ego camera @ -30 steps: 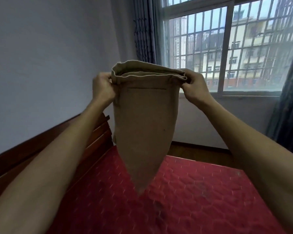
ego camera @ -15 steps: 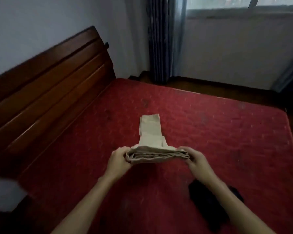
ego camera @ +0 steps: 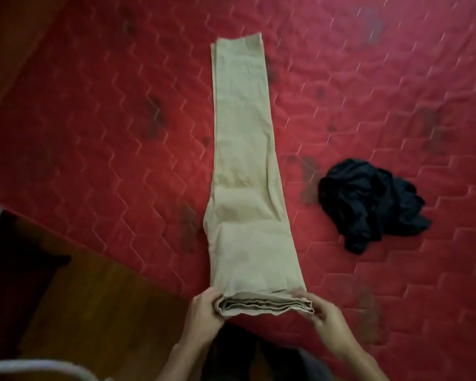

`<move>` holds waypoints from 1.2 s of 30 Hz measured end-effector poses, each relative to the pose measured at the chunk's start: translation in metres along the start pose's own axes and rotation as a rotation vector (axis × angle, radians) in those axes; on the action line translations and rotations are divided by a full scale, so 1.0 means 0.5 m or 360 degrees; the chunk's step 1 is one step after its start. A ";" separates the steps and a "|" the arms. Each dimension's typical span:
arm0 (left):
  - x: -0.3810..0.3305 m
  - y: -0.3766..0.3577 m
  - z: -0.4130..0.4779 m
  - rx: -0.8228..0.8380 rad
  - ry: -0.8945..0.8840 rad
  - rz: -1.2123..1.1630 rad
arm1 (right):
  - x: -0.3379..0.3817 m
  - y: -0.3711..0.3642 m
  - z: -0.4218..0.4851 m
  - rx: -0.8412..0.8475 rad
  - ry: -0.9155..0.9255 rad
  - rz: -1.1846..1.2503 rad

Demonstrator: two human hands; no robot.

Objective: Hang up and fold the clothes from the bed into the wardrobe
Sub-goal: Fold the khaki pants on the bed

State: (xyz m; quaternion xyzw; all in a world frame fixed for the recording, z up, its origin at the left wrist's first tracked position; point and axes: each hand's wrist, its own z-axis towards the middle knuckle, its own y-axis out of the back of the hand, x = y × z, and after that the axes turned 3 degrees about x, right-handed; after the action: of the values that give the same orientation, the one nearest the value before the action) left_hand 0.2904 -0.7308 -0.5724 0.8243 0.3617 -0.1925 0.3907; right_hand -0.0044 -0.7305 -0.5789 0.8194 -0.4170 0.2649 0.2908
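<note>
Beige trousers [ego camera: 245, 166] are lying folded lengthwise on the red bed [ego camera: 94, 119], their long axis running straight away from me. I am pinching the near waistband end with my left grip [ego camera: 204, 309] and right grip [ego camera: 322, 312], fingers curling round its 2 corners, both equally near.

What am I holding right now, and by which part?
The beige folded trousers, by their wide near end: the left hand grips its left corner, the right hand its right corner. The rest lies flat on the red quilted mattress.
</note>
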 end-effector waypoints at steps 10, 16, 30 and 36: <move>0.029 -0.010 0.103 -0.0136 0.0192 -0.0380 | 0.059 0.016 0.125 -0.0185 -0.0036 0.0061; 0.004 0.028 0.291 -0.0325 0.0265 -0.0392 | 0.107 0.039 0.326 -0.0322 0.0013 0.0013; 0.113 -0.043 0.280 0.0099 0.0527 -0.0578 | -0.076 -0.002 0.296 -0.0083 -0.0256 0.0027; 0.105 -0.037 0.203 0.0109 0.0478 -0.0678 | -0.092 -0.051 0.208 -0.0135 0.0100 -0.0168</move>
State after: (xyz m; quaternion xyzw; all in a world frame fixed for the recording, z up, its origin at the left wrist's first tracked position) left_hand 0.3080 -0.7790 -0.6765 0.7616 0.5744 -0.1580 0.2551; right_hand 0.0135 -0.7662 -0.6884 0.8185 -0.3745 0.2569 0.3518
